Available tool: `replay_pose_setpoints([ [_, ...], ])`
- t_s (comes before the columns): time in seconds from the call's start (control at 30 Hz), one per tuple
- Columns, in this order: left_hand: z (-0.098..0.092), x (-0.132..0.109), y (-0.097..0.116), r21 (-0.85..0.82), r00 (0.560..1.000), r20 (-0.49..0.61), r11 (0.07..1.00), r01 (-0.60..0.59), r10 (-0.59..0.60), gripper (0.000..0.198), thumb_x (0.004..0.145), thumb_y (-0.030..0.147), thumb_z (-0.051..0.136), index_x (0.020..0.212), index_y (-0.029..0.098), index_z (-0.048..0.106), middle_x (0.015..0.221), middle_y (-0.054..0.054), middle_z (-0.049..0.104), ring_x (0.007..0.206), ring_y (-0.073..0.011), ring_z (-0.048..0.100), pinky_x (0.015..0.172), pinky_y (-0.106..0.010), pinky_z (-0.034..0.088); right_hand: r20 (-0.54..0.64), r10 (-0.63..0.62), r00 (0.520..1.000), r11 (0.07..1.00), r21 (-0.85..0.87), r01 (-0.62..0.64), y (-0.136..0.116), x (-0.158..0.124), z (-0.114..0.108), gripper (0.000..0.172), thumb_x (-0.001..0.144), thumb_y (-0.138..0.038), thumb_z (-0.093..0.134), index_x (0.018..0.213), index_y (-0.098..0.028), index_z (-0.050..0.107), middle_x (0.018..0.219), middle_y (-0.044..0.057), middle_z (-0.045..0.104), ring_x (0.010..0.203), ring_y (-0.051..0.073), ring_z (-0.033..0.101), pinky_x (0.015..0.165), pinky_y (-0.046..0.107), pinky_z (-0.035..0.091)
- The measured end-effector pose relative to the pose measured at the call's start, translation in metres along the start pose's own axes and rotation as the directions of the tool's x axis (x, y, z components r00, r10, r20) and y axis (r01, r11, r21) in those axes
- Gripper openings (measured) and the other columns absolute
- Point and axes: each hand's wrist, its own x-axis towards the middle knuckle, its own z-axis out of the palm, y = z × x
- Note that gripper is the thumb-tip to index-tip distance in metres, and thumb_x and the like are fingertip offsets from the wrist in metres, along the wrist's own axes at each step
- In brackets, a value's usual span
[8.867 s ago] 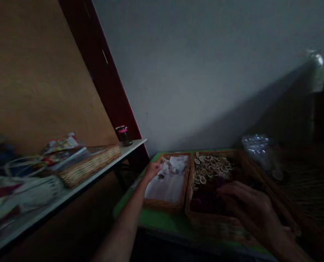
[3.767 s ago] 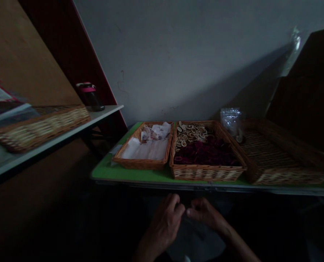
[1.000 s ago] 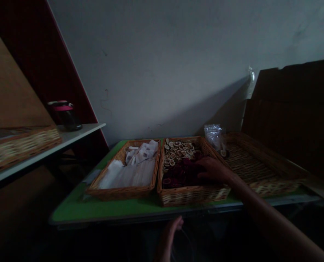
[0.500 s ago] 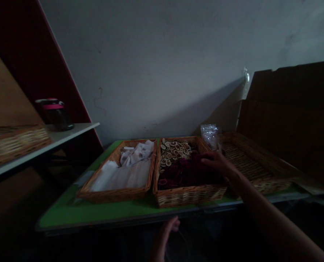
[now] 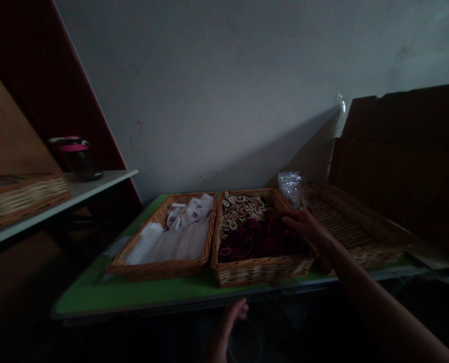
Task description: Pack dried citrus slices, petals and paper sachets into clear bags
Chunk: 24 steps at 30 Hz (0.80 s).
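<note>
Right hand (image 5: 304,224) at dark slices (image 5: 260,239), left hand (image 5: 226,326) before table (image 5: 141,295); cannot tell either grip. Likely picking; needs light pinch.

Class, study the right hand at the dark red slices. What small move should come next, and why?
Perhaps pinch one of the dark red slices with the right hand: its fingers are at the pile's right side, though any grip is unclear. The left hand shows below the table's edge, by a faint clear outline, possibly a bag.
</note>
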Motion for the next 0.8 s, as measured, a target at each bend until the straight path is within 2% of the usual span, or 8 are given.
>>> replay_pose_setpoints([
  [0.1,-0.001,0.004,0.002,-0.008,0.999,0.026,1.000,0.030,-0.030,0.037,0.096,0.052,0.051,0.109,0.031,0.078,0.106,-0.004,0.082,0.106,-0.0285,0.076,0.104,-0.051,0.057,-0.067,-0.013,0.998,1.000,-0.018,0.012,-0.001,-0.002,-0.003,0.048,0.081,-0.050,0.067,0.112,-0.013,0.072,0.070,0.002,0.068,0.053,0.012,0.058,0.047,0.020,0.042],
  [0.17,-0.001,0.005,0.002,-0.009,0.999,0.032,0.999,0.031,-0.031,0.038,0.096,0.053,0.051,0.110,0.030,0.078,0.106,-0.004,0.082,0.107,-0.0286,0.076,0.105,-0.052,0.056,-0.047,-0.035,0.998,0.999,-0.034,0.033,-0.003,-0.005,-0.004,0.046,0.083,-0.048,0.066,0.114,-0.014,0.072,0.078,0.003,0.070,0.054,0.011,0.057,0.047,0.020,0.043],
  [0.27,0.000,0.006,0.003,-0.022,0.997,0.053,0.998,0.058,-0.057,0.039,0.096,0.053,0.050,0.110,0.030,0.078,0.109,-0.005,0.082,0.111,-0.0283,0.074,0.107,-0.050,0.054,0.094,-0.041,0.995,0.988,-0.143,0.055,-0.005,-0.008,0.000,0.040,0.084,-0.046,0.066,0.112,-0.018,0.072,0.080,0.003,0.072,0.053,0.012,0.058,0.047,0.021,0.044],
  [0.37,0.002,0.007,0.003,-0.043,0.992,0.079,0.994,0.098,-0.094,0.042,0.097,0.053,0.046,0.110,0.028,0.077,0.112,-0.005,0.081,0.111,-0.0272,0.074,0.108,-0.049,0.053,0.252,-0.037,0.967,0.946,-0.303,0.115,-0.008,-0.007,0.010,0.037,0.086,-0.041,0.062,0.115,-0.019,0.073,0.081,0.004,0.075,0.056,0.015,0.062,0.052,0.024,0.048],
  [0.53,0.005,0.010,0.006,-0.058,0.984,0.107,0.987,0.150,-0.143,0.043,0.097,0.055,0.046,0.106,0.028,0.078,0.108,-0.004,0.082,0.110,-0.0269,0.074,0.109,-0.047,0.052,0.396,-0.059,0.916,0.766,-0.571,0.296,-0.020,-0.004,0.026,0.035,0.084,-0.026,0.061,0.115,-0.017,0.076,0.098,0.007,0.078,0.084,0.022,0.070,0.074,0.029,0.050],
  [0.6,0.004,0.009,0.007,-0.055,0.984,0.103,0.987,0.153,-0.147,0.046,0.097,0.057,0.044,0.105,0.028,0.079,0.107,-0.005,0.082,0.109,-0.0281,0.074,0.109,-0.049,0.053,0.417,-0.039,0.908,0.709,-0.628,0.319,-0.025,-0.004,0.027,0.031,0.085,-0.026,0.061,0.109,-0.017,0.077,0.092,0.006,0.078,0.080,0.022,0.070,0.074,0.029,0.048],
  [0.67,0.001,0.006,0.008,-0.044,0.987,0.086,0.989,0.141,-0.137,0.046,0.096,0.058,0.046,0.106,0.028,0.079,0.107,-0.005,0.082,0.110,-0.0292,0.074,0.109,-0.051,0.053,0.410,-0.041,0.911,0.691,-0.647,0.322,-0.026,-0.003,0.027,0.027,0.086,-0.027,0.062,0.105,-0.018,0.078,0.088,0.005,0.077,0.077,0.021,0.069,0.072,0.029,0.048],
  [0.8,-0.001,0.001,0.009,0.021,1.000,0.015,0.999,0.024,-0.024,0.039,0.092,0.056,0.055,0.113,0.031,0.077,0.110,-0.004,0.082,0.112,-0.0298,0.074,0.108,-0.052,0.053,0.383,-0.171,0.908,0.670,-0.631,0.392,-0.017,-0.001,0.026,0.023,0.082,-0.027,0.070,0.102,-0.019,0.078,0.102,0.008,0.074,0.095,0.025,0.068,0.084,0.032,0.050],
])
